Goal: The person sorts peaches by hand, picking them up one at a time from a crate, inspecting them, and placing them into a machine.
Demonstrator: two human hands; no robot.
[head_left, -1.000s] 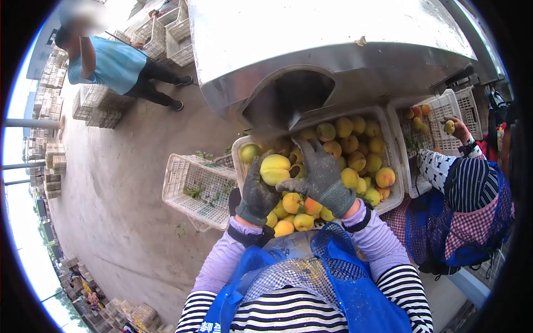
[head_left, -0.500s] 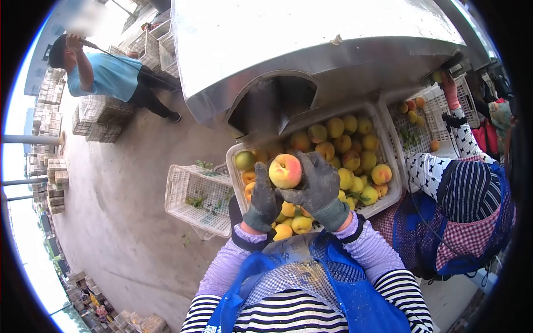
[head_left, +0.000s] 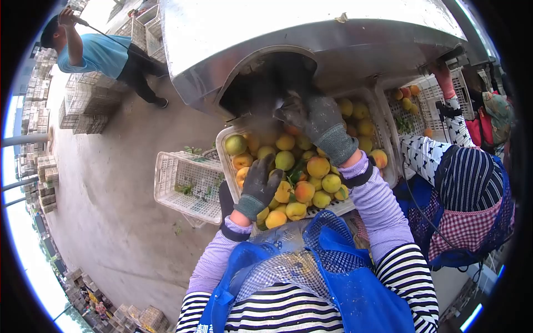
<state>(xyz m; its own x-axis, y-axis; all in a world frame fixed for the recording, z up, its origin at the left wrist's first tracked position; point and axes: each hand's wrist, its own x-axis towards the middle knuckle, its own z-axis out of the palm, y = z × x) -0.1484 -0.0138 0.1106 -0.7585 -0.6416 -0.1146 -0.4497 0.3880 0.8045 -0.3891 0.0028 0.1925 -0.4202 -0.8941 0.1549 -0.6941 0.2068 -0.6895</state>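
Observation:
A white plastic crate [head_left: 393,161] full of yellow, green and red-blushed peaches [head_left: 304,191] stands in front of me. My left hand [head_left: 260,186], in a dark grey glove, lies over the fruit at the crate's left side, thumb and fingers apart, and appears to touch it. Stretched forward over the crate, my right hand [head_left: 317,117], gloved alike, is at the dark round opening [head_left: 261,83] of the metal machine [head_left: 333,47]. Its fingertips are blurred and in shadow, so whether they hold a peach is hidden.
At the left of the full crate stands another white crate [head_left: 189,186] with some leaves in it. A co-worker [head_left: 466,183] sits close on my right, beside a crate [head_left: 438,102] with several peaches. Another person [head_left: 105,55] stands at the far left near stacked crates [head_left: 86,105].
The peach that was between my hands is no longer visible. My right hand has moved forward to the opening; the left has dropped onto the peaches. The view has shifted slightly.

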